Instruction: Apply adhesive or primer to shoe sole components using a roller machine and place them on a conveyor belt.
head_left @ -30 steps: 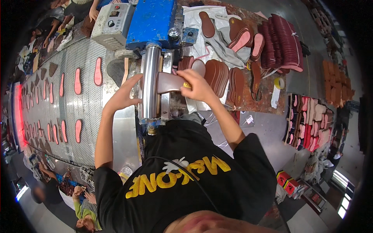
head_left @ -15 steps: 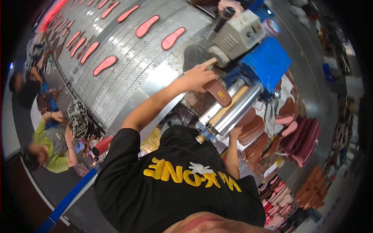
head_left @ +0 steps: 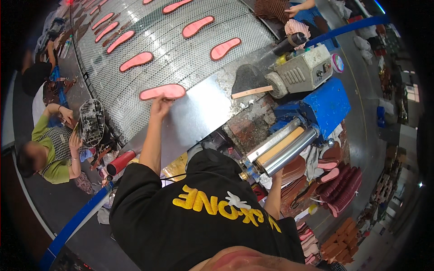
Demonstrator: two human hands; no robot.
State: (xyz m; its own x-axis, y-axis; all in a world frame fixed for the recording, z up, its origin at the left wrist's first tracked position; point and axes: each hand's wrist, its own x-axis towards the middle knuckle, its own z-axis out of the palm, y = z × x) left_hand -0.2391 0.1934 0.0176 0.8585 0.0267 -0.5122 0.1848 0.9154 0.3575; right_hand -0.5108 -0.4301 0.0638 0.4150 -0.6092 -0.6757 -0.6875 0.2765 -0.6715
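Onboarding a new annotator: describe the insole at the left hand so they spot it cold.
Find the broad metal-mesh surface at upper left, then the smooth metal plate along its near edge. Where they meet lies a brown-rimmed pink insole. Unlike the other pink insoles on the mesh, it has the camera wearer's left hand touching it.

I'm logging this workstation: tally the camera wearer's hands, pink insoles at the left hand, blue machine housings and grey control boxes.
Hands: 2 (left hand, right hand)
Pink insole: 1
Blue machine housing: 1
Grey control box: 1
Total: 5
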